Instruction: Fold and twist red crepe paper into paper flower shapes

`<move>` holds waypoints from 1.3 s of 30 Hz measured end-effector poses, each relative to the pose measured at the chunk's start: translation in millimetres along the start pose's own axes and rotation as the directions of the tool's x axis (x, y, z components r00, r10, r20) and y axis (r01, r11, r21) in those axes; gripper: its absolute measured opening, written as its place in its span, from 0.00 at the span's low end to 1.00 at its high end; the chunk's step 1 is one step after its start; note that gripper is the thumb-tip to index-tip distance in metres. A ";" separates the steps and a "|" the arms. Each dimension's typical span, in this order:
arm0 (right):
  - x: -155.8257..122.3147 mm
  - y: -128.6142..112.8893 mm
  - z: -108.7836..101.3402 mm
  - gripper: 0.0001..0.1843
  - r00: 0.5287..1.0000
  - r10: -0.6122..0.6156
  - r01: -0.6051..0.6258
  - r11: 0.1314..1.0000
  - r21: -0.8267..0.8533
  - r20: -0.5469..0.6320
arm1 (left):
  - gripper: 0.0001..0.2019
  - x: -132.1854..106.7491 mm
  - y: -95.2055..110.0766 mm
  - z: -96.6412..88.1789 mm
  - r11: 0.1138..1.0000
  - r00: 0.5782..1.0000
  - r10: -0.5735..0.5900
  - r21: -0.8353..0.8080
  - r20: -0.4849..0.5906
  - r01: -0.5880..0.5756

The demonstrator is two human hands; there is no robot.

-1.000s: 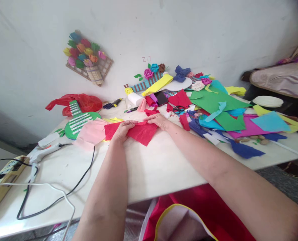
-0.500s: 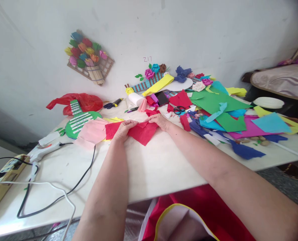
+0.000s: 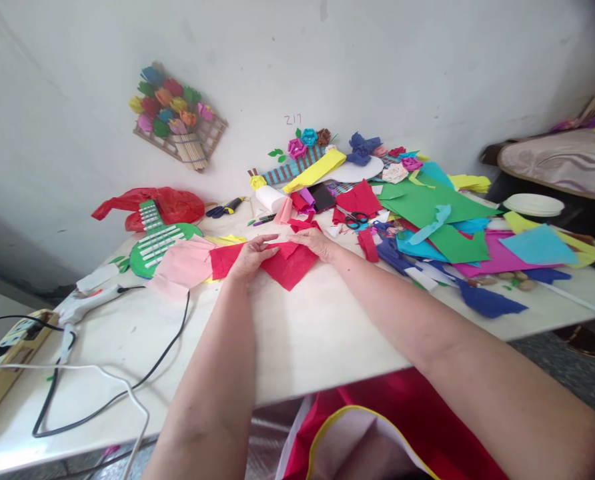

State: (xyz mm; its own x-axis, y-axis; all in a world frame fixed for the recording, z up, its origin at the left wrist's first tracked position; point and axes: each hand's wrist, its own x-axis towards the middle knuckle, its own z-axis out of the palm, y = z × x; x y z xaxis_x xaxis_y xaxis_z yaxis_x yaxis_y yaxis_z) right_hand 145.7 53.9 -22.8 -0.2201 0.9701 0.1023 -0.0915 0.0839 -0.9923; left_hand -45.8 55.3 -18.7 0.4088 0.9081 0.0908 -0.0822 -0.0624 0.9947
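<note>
Two pieces of red crepe paper lie at the middle of the table, and the pointed one (image 3: 290, 270) hangs down between my hands. My left hand (image 3: 250, 259) pinches at its left upper edge, fingers bent, with a thin pale strip showing by the fingertips. At the right, my right hand (image 3: 316, 241) is closed on the same paper's upper edge, with thumb and fingers together. Another red piece (image 3: 222, 260) sits left of my left hand, beside pink crepe paper (image 3: 180, 263). The exact fingertip contact is too small to make out.
A green paper guitar shape (image 3: 162, 250) and a glue gun (image 3: 90, 303) with a trailing black cord (image 3: 165, 360) are on the left. Scissors (image 3: 355, 219) and heaped coloured paper (image 3: 427, 200) fill the right. A red plastic bag (image 3: 177, 203) lies by the wall.
My left hand's fingers have shifted and lifted slightly along the red paper's top edge, showing more of the pale strip. The right hand stays nearly in place.
</note>
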 end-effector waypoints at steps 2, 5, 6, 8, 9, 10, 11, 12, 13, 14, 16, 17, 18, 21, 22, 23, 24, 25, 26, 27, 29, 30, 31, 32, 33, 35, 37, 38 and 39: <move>0.2 0.8 0.5 0.17 1.000 -0.014 0.014 0.998 -0.062 -0.002 | 0.29 0.5 0.6 1.1 1.000 1.000 0.001 0.004 0.011 -0.001; -1.9 -0.6 3.0 0.18 0.999 -0.033 0.029 0.989 -0.142 -0.026 | 0.26 0.5 1.8 2.5 1.000 1.000 -0.020 0.020 0.003 0.020; -2.9 -1.5 3.9 0.18 0.999 -0.036 0.030 0.986 -0.163 -0.033 | 0.24 0.4 2.4 3.0 0.999 0.999 -0.031 0.035 -0.008 0.031; -4.4 -2.8 5.6 0.19 0.998 -0.041 0.032 0.980 -0.196 -0.045 | 0.22 -0.2 3.9 3.8 0.997 0.998 -0.054 0.061 -0.034 0.056; -4.7 -2.9 6.0 0.19 0.998 -0.045 0.035 0.977 -0.210 -0.048 | 0.21 -0.6 4.6 4.3 0.995 0.997 -0.064 0.068 -0.044 0.067; -4.5 -2.7 6.3 0.20 0.997 -0.050 0.038 0.974 -0.222 -0.050 | 0.20 -1.0 5.3 4.7 0.995 0.996 -0.069 0.071 -0.048 0.073; -4.0 -2.1 6.4 0.20 0.997 -0.056 0.043 0.972 -0.232 -0.051 | 0.19 -1.3 5.7 5.2 0.994 0.996 -0.070 0.075 -0.049 0.074; -3.3 -1.2 6.3 0.21 0.997 -0.064 0.050 0.969 -0.241 -0.049 | 0.18 -1.5 6.0 5.6 0.994 0.997 -0.066 0.085 -0.047 0.070; -2.4 -0.2 6.1 0.21 0.996 -0.073 0.059 0.967 -0.248 -0.047 | 0.17 -1.6 6.0 6.0 0.993 0.997 -0.060 0.101 -0.044 0.064; -1.5 0.7 6.0 0.21 0.996 -0.081 0.068 0.965 -0.252 -0.044 | 0.17 -1.5 5.7 6.2 0.990 0.998 -0.052 0.126 -0.044 0.057; -0.2 2.1 5.9 0.22 0.995 -0.095 0.083 0.963 -0.255 -0.037 | 0.17 -0.7 4.4 6.1 0.980 0.998 -0.033 0.194 -0.057 0.043; 0.2 2.4 5.9 0.22 0.995 -0.099 0.087 0.963 -0.256 -0.033 | 0.17 -0.1 3.4 5.6 0.973 0.997 -0.023 0.228 -0.067 0.038; 0.3 2.5 6.0 0.22 0.995 -0.099 0.088 0.962 -0.259 -0.030 | 0.17 0.7 2.4 4.9 0.966 0.997 -0.014 0.258 -0.079 0.034; 0.0 2.2 6.2 0.24 0.995 -0.094 0.082 0.958 -0.273 -0.032 | 0.18 3.3 -1.0 2.0 0.952 0.995 0.001 0.304 -0.102 0.030; -0.1 2.2 6.2 0.24 0.995 -0.095 0.083 0.956 -0.280 -0.031 | 0.18 4.0 -1.8 1.1 0.951 0.995 0.002 0.307 -0.103 0.030; -0.2 2.2 6.1 0.24 0.995 -0.099 0.086 0.954 -0.287 -0.030 | 0.17 4.6 -2.5 0.6 0.951 0.995 0.004 0.309 -0.102 0.028; -0.3 2.4 6.0 0.24 0.994 -0.104 0.092 0.951 -0.294 -0.025 | 0.17 4.9 -2.7 0.5 0.950 0.995 0.009 0.313 -0.100 0.023; -0.3 2.7 5.8 0.24 0.994 -0.112 0.101 0.948 -0.301 -0.020 | 0.18 4.9 -2.4 1.0 0.948 0.995 0.017 0.317 -0.099 0.015; -0.2 3.0 5.7 0.24 0.993 -0.121 0.111 0.945 -0.308 -0.014 | 0.18 4.6 -1.7 1.9 0.947 0.995 0.027 0.321 -0.100 0.007; -0.1 3.3 5.6 0.23 0.991 -0.131 0.122 0.942 -0.312 -0.007 | 0.18 4.0 -0.4 3.3 0.947 0.994 0.034 0.322 -0.101 0.001; 0.2 3.7 5.5 0.22 0.990 -0.144 0.138 0.939 -0.315 0.006 | 0.18 2.3 2.9 6.8 0.948 0.994 0.031 0.317 -0.102 0.003; 0.3 3.7 5.6 0.21 0.989 -0.146 0.142 0.938 -0.317 0.010 | 0.18 1.4 4.6 8.4 0.950 0.995 0.020 0.313 -0.098 0.011; 0.3 3.6 5.6 0.21 0.989 -0.147 0.143 0.937 -0.319 0.012 | 0.18 0.6 6.0 9.6 0.948 0.995 0.009 0.318 -0.095 0.022; 0.3 3.4 5.7 0.20 0.989 -0.147 0.143 0.936 -0.322 0.014 | 0.18 0.2 6.9 10.2 0.946 0.996 0.001 0.322 -0.091 0.029; 0.3 3.3 5.8 0.20 0.989 -0.146 0.143 0.935 -0.324 0.015 | 0.18 0.1 7.1 10.3 0.944 0.996 -0.001 0.329 -0.087 0.029; 0.3 3.2 6.1 0.20 0.990 -0.141 0.139 0.936 -0.322 0.018 | 0.18 0.8 5.8 9.0 0.936 0.996 0.010 0.352 -0.088 0.022; 0.1 3.6 6.5 0.19 0.990 -0.136 0.136 0.941 -0.310 0.023 | 0.18 2.2 3.5 7.1 0.925 0.994 0.029 0.379 -0.101 0.011; 0.0 3.9 6.9 0.18 0.991 -0.133 0.134 0.945 -0.299 0.025 | 0.18 2.7 2.6 6.6 0.922 0.993 0.039 0.388 -0.109 0.006; -0.2 4.1 7.2 0.17 0.991 -0.128 0.130 0.950 -0.282 0.026 | 0.18 3.1 2.1 6.4 0.921 0.992 0.048 0.389 -0.115 0.001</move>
State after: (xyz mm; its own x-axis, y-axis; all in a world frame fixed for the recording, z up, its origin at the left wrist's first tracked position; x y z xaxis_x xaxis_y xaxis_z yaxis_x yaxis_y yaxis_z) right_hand 138.3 52.3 -26.4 -0.2319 0.9452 0.2299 0.1587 0.2699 -0.9497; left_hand -38.8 55.3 -16.0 0.2975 0.9456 0.1318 0.2784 -0.2179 0.9354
